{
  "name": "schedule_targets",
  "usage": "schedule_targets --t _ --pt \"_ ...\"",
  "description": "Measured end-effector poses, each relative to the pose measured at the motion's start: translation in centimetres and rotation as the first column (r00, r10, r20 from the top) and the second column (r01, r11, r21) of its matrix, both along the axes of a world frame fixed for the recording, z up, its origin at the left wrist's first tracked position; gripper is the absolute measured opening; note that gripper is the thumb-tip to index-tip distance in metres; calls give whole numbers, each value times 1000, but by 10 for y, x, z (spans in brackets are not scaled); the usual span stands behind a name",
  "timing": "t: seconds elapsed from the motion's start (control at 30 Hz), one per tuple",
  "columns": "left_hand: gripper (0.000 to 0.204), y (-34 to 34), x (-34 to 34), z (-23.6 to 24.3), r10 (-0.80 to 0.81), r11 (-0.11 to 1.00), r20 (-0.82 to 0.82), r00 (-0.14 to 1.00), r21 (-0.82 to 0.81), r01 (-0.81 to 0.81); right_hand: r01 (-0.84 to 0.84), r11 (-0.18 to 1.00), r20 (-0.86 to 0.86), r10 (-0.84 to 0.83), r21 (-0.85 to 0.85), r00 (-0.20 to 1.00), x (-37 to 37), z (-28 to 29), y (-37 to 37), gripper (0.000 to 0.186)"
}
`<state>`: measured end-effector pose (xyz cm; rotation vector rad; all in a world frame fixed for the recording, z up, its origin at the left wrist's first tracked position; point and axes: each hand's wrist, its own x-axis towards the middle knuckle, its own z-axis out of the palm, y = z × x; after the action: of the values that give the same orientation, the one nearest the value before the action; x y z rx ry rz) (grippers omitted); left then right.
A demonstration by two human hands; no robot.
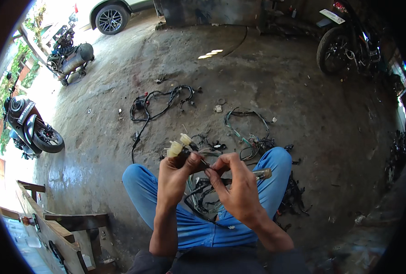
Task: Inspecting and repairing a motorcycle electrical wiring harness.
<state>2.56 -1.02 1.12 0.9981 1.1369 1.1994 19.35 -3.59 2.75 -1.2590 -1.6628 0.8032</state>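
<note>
My left hand [174, 176] is closed around two cream plastic wire connectors [175, 149], which stick up past its thumb and fingers. Their dark wires run from it toward my right hand [237, 187]. That hand pinches near the wires, its fingertips close to the left thumb. A slim tool with a greyish handle and tan end [264, 173] pokes out behind its fingers; its working tip is hidden, so I cannot make out its exact kind. Below both hands, a bundle of dark wiring harness [198, 201] lies between my legs in blue jeans [141, 189].
On the concrete floor ahead lie a black wiring harness [143, 116] and a looped greenish one [228, 121]. More black wiring [296, 194] sits by my right knee. Around stand a wooden bench [52, 223], motorcycles [34, 128] at both sides, an air compressor [75, 58] and a white car [134, 4].
</note>
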Motion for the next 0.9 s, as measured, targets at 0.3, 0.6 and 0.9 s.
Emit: schedule_targets --t 0.3,0.6,0.9 --pt "40 -16 -7 -10 11 986 548 836 -145 83 3 995 35 -7 100 999 10 -16 -21 22" --pt "36 -24 0 -17 -5 997 707 707 -51 58 85 943 18 -96 322 995 1 -13 -19 26" --pt "31 -23 3 3 137 991 565 814 -89 -104 92 983 -108 -76 158 991 12 3 -13 28"
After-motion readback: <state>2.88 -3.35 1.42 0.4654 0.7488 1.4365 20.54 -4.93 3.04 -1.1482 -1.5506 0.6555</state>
